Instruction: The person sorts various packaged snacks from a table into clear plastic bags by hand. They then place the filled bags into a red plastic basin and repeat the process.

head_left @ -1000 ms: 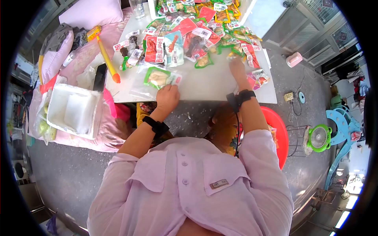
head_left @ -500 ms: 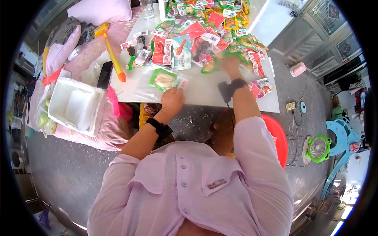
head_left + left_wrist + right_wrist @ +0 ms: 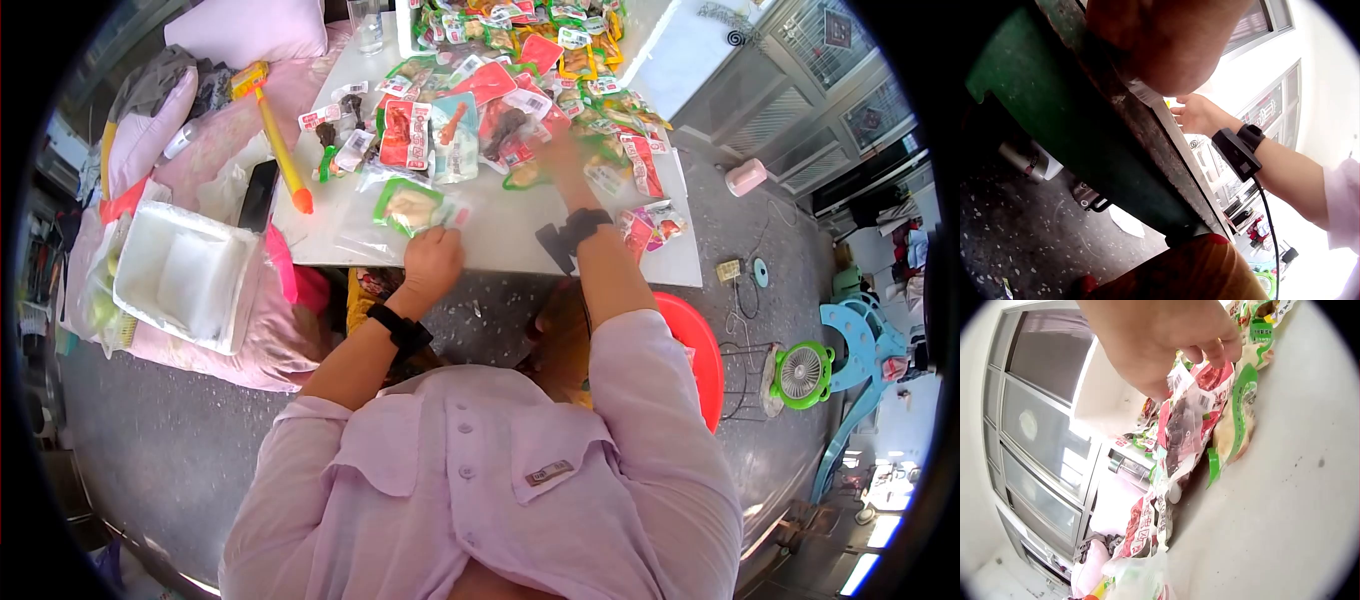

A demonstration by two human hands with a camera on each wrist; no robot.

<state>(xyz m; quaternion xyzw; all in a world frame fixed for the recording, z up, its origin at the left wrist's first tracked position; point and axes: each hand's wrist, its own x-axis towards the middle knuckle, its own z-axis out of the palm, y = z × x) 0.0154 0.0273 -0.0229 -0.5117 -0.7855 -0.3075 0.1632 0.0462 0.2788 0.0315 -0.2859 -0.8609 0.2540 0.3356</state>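
My left hand (image 3: pixel 434 262) is at the table's front edge, its curled fingers gripping the edge of a clear plastic bag (image 3: pixel 362 225). A green-bordered food packet (image 3: pixel 408 207) with pale contents lies at this bag, just beyond the knuckles. In the left wrist view, a bit of clear plastic shows under that hand. My right hand (image 3: pixel 562 165) is blurred in the head view, over the near side of a heap of snack packets (image 3: pixel 490 85). Seen from the right wrist, its thumb and fingers are spread apart above a packet with dark contents (image 3: pixel 1184 434); a green-edged packet (image 3: pixel 1235 419) lies beside that.
A white foam box (image 3: pixel 185 280) and a black phone (image 3: pixel 258 195) lie on the pink bedding at left. A yellow-handled tool (image 3: pixel 280 150) lies by the table's left edge. Purple-and-red packets (image 3: pixel 652 226) are at the table's right; a red basin (image 3: pixel 700 350) is below.
My right hand has moved left along the heap's near side, away from the packets at the right. My left hand stays at the bag.
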